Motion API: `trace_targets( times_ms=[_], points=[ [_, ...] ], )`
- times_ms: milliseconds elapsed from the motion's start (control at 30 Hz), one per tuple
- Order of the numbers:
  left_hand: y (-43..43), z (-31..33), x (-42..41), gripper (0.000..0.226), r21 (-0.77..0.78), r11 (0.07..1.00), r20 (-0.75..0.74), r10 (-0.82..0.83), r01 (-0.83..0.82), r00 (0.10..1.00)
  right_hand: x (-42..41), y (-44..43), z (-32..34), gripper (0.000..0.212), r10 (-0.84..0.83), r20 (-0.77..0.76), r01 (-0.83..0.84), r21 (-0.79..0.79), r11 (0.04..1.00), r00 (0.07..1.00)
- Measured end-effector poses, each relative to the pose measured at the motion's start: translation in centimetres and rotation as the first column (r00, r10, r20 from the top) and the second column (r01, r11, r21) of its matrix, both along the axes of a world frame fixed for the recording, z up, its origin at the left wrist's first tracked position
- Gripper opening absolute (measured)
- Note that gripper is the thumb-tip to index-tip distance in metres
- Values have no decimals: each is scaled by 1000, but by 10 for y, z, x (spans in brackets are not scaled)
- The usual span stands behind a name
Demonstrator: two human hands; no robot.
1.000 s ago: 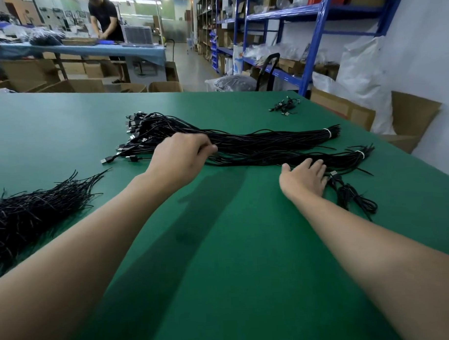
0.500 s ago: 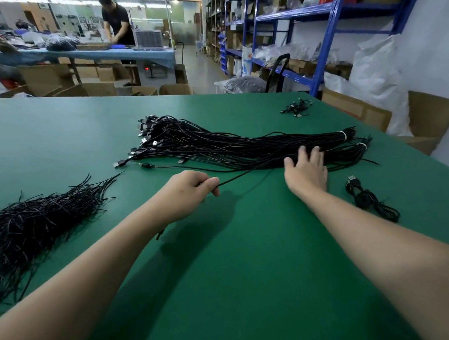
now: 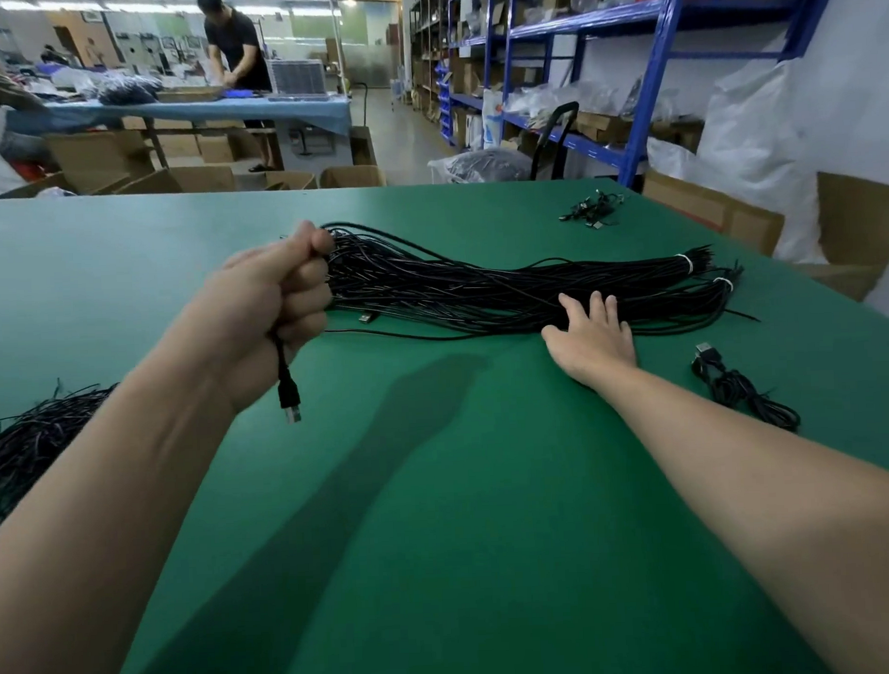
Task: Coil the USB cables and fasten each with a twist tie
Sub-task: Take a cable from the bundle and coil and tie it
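Note:
A long bundle of black USB cables [image 3: 481,285] lies across the green table [image 3: 438,513], bound near its right end by white ties [image 3: 688,263]. My left hand [image 3: 270,307] is raised above the table and grips one black cable; its USB plug [image 3: 289,400] hangs below my fist. My right hand [image 3: 591,336] lies flat with straight fingers pressing on the bundle's near edge. A coiled cable [image 3: 747,391] rests to the right of my right forearm.
A heap of black twist ties [image 3: 28,447] sits at the table's left edge. A small clump of cables [image 3: 589,210] lies at the far right corner. Cardboard boxes, blue shelving and another worktable with a person stand beyond.
My left hand has pulled one cable out of the bundle and lifted it, so the plug now dangles under the fist. My right hand stays flat on the bundle.

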State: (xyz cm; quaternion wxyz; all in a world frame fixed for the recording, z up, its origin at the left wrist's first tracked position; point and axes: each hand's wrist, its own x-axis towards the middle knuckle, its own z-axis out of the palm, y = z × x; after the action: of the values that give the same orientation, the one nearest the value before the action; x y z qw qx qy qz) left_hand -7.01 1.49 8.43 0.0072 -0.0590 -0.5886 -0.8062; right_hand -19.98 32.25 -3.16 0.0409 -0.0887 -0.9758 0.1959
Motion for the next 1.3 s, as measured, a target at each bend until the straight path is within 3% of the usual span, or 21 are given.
trace_targets(
  times_ms=[200,267,333,400,433,467,533,600,667,900,1000,1033,1100,1133,1200,1300],
  points=[
    [-1,19,32,29,295,955,-28,24,-14,999,6,-1,1,77,-17,-52,15,-38,999,998],
    [-1,28,42,27,354,935,-77,52,-22,996,14,-2,6,78,7,-120,-4,20,1000,993],
    [2,36,52,24,288,956,-127,88,-48,988,32,-14,16,65,95,-272,-86,47,995,957],
    [12,38,60,22,152,986,-176,92,-66,980,60,-39,33,36,172,-453,-245,-106,964,875],
    [18,37,65,21,77,995,-205,83,-69,975,79,-56,44,24,196,-476,-354,-269,896,857],
    [24,36,69,20,1,997,-235,69,-71,970,100,-75,56,28,268,-432,-463,-450,763,861],
    [36,37,75,16,-147,986,-291,40,-85,956,142,-107,83,52,530,-293,-537,-746,394,796],
    [44,39,80,12,-240,965,-313,27,-107,949,172,-123,107,62,690,-277,-446,-892,75,669],
    [48,42,83,11,-266,957,-291,35,-116,956,189,-127,127,54,721,-322,-381,-921,-88,614],
    [37,40,82,29,-475,868,-304,-6,-146,953,200,-111,152,8,739,-226,-277,-959,-55,635],
    [29,37,77,25,-532,833,-287,-10,-151,958,199,-112,144,19,740,-153,-159,-985,-63,655],
    [25,37,74,26,-584,784,-312,20,-208,950,198,-113,142,26,729,-138,-134,-989,-65,670],
    [15,38,70,21,-686,598,-448,103,-415,888,196,-113,139,32,706,-130,-99,-991,-85,696],
    [10,40,70,14,-713,483,-536,91,-508,839,196,-113,139,32,697,-127,-81,-992,-99,705],
    [6,41,70,29,-750,313,-628,-58,-583,776,195,-112,138,32,691,-113,-36,-991,-125,714],
    [11,36,69,39,-793,272,-605,-247,-545,757,197,-111,138,32,715,-105,-10,-991,-136,691]
  ],
)
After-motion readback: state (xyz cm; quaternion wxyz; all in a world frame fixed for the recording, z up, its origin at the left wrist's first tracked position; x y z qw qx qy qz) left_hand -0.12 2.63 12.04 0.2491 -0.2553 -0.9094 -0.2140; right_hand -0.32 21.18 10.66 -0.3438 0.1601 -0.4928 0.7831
